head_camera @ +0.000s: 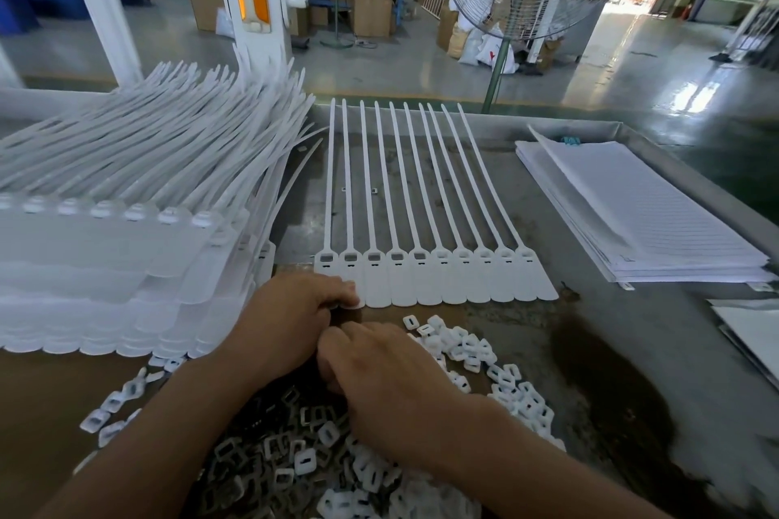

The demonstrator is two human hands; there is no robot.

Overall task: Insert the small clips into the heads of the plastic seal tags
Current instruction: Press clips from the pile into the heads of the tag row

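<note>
Metal table (611, 350) w/ tag row (438, 282), tag stack (105, 257) L, clip pile (463, 350), paper stack (640, 215) R.

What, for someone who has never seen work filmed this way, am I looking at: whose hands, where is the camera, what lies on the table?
There is no machine here. A person works with bare hands, and the single picture comes from a camera worn on their head, looking forward and down. On the grey metal table lies a row of white plastic seal tags, flat ends toward the person and thin tails pointing away. Nearer lies a heap of small white square clips, meant for the tags' heads. The left hand touches the flat ends of the leftmost tags. The right hand is over the clips with its fingers curled under, so whether it holds one is hidden. A tall stack of white tags stands on the left, and white lined sheets lie on the right.
</note>
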